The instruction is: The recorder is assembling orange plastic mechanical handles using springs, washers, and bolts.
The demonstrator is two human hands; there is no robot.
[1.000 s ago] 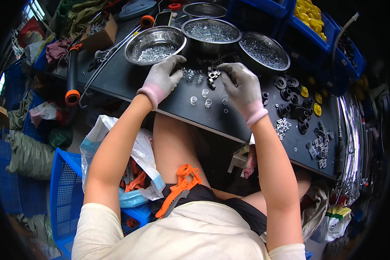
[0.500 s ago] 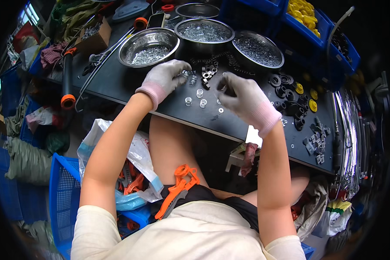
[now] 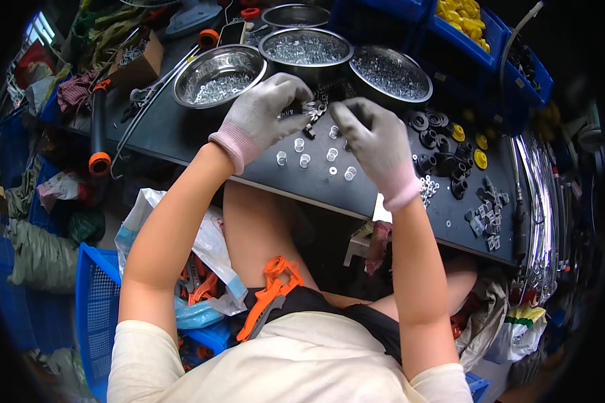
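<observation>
My left hand point(image 3: 270, 111), in a pale glove with a pink cuff, is over the table beside a small heap of metal parts point(image 3: 314, 109). Its thumb and fingers are curved and apart, with nothing plainly held. Opposite it, my right hand point(image 3: 378, 138), gloved the same way, has its fingertips drawn together close to the heap; anything between them is too blurred to make out. Below the hands stand several short coil springs point(image 3: 304, 160), and a small washer point(image 3: 333, 170) lies among them. Dark springs point(image 3: 336, 88) lie behind the fingers.
Steel bowls of small metal parts point(image 3: 305, 48) line the back. To the right lie black plastic parts point(image 3: 444, 142), yellow caps point(image 3: 480, 158) and metal clips point(image 3: 489, 218). Blue bins point(image 3: 444, 77) rise at back right. An orange clamp point(image 3: 269, 295) rests on my lap.
Both hands have come closer together over the heap, the left moving right and the right moving left and up. Springs that the right hand covered now show. The view has shifted slightly.
</observation>
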